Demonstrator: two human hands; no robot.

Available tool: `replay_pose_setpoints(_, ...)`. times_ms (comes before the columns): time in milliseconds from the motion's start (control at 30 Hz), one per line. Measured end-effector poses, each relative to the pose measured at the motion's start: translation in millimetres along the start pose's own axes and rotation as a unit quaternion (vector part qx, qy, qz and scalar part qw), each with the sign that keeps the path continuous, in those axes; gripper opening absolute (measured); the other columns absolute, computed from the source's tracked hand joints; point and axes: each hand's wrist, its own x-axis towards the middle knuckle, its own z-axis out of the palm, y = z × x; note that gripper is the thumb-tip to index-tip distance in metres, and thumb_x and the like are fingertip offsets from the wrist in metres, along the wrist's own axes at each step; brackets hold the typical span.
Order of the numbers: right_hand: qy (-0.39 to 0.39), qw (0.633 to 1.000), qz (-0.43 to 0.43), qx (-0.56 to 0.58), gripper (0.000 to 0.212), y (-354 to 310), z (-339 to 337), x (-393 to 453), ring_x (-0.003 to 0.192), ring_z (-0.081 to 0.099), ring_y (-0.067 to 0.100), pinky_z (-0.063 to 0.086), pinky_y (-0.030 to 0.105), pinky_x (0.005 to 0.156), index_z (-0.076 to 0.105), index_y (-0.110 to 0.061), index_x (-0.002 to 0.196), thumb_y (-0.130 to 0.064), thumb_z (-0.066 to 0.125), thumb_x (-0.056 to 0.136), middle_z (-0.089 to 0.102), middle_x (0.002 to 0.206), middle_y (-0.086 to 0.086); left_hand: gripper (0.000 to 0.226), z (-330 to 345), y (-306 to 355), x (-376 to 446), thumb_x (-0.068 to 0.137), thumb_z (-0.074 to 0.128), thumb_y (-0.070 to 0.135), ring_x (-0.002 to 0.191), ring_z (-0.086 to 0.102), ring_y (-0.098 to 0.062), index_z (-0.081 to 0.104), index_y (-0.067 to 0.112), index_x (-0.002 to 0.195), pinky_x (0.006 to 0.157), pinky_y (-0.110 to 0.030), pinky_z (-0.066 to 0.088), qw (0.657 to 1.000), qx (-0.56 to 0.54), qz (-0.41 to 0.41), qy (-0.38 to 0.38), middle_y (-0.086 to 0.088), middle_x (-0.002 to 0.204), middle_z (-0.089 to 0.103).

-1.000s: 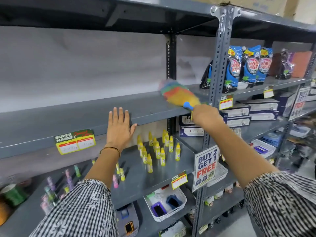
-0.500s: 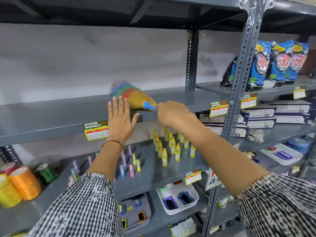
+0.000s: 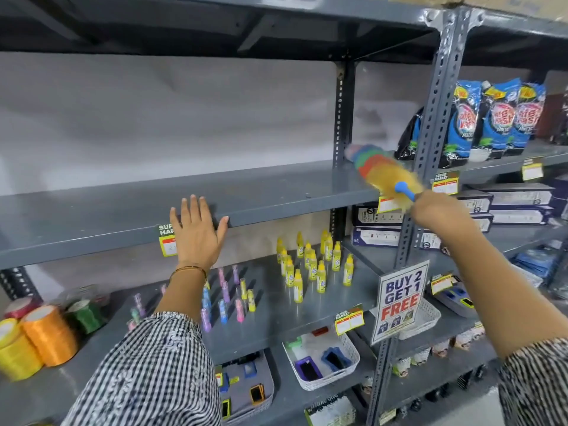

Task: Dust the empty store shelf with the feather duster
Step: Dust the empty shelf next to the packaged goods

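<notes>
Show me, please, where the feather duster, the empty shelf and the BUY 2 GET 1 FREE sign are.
feather duster (image 3: pixel 376 170): head view, on its coloured fluffy head.
empty shelf (image 3: pixel 246 189): head view, on its bare grey top surface.
BUY 2 GET 1 FREE sign (image 3: pixel 399 299): head view, on the middle of its printed face.

2 hands: left hand (image 3: pixel 196 233), right hand (image 3: pixel 436 212). 1 feather duster (image 3: pixel 379 175). 3 blue detergent bags (image 3: pixel 498 118). Approx. 15 yellow bottles (image 3: pixel 310 265). 1 "Buy 2 Get 1 Free" sign (image 3: pixel 399 301). 2 white baskets (image 3: pixel 321 362).
</notes>
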Motion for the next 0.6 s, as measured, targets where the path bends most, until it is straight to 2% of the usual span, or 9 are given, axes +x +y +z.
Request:
replay_pose_setpoints(100, -0.015, 0.999, -0.032, -0.013, 0.027, -15.3, 9.6, -14.4, 0.082, 0.056, 0.031, 0.04, 0.032, 0.068, 0.057, -0.002, 0.113, -0.008, 0.04, 0.093, 0.062, 0.094, 0.016, 0.065, -0.2, 0.9, 0.4, 0.095, 0.039, 0.043, 0.138, 0.024, -0.041, 0.03, -0.004, 0.138, 0.114, -0.058, 0.011, 1.0, -0.007, -0.004, 0.002, -0.026, 0.146, 0.035)
replay_pose_setpoints(167, -0.017, 0.997, -0.069, -0.024, 0.027, -34.1, 10.3, -24.5, 0.087, 0.058, 0.032, 0.039, 0.031, 0.067, 0.058, -0.001, 0.112, -0.008, 0.04, 0.093, 0.065, 0.104, 0.017, 0.065, -1.9, 0.7, -0.2, 0.095, 0.037, 0.044, 0.139, 0.022, -0.04, 0.029, -0.004, 0.138, 0.114, -0.057, 0.01, 1.0, -0.009, -0.003, -0.004, -0.026, 0.147, 0.034)
replay_pose_setpoints(233, -0.02, 0.993, -0.11, -0.038, 0.027, -56.6, 10.3, -39.0, 0.082, 0.056, 0.031, 0.039, 0.032, 0.066, 0.059, -0.001, 0.111, -0.006, 0.041, 0.092, 0.066, 0.106, 0.016, 0.067, -3.8, -0.3, -0.8, 0.095, 0.035, 0.046, 0.141, 0.018, -0.04, 0.025, -0.003, 0.14, 0.115, -0.056, 0.007, 1.0, -0.01, 0.0, -0.006, -0.025, 0.149, 0.029)
replay_pose_setpoints(367, -0.023, 0.976, -0.203, -0.071, 0.031, -105.7, 17.0, -78.4, 0.104, 0.061, 0.032, 0.044, 0.034, 0.074, 0.057, -0.004, 0.119, -0.005, 0.038, 0.095, 0.064, 0.117, 0.014, 0.077, -7.3, -6.9, -8.1, 0.093, 0.032, 0.055, 0.143, 0.011, -0.039, 0.02, -0.003, 0.142, 0.117, -0.055, 0.003, 1.0, -0.005, 0.015, 0.005, -0.025, 0.151, 0.025)
replay_pose_setpoints(500, -0.057, 0.955, -0.284, -0.059, 0.032, -148.8, 17.1, -118.8, 0.109, 0.059, 0.029, 0.038, 0.032, 0.072, 0.055, -0.006, 0.122, -0.005, 0.039, 0.094, 0.062, 0.121, 0.011, 0.091, -11.5, -20.7, -20.6, 0.084, 0.013, 0.065, 0.143, 0.008, -0.039, 0.015, -0.003, 0.143, 0.117, -0.052, 0.002, 1.0, 0.001, 0.012, 0.007, -0.026, 0.153, 0.018)
replay_pose_setpoints(600, -0.081, 0.937, -0.337, -0.038, 0.035, -173.2, 13.8, -141.3, 0.112, 0.057, 0.029, 0.043, 0.033, 0.079, 0.053, -0.007, 0.126, -0.006, 0.039, 0.094, 0.06, 0.125, 0.011, 0.096, -15.0, -31.2, -26.0, 0.081, 0.014, 0.069, 0.143, 0.008, -0.04, 0.01, -0.003, 0.144, 0.118, -0.052, 0.006, 1.0, -0.01, -0.001, 0.015, -0.027, 0.154, 0.012)
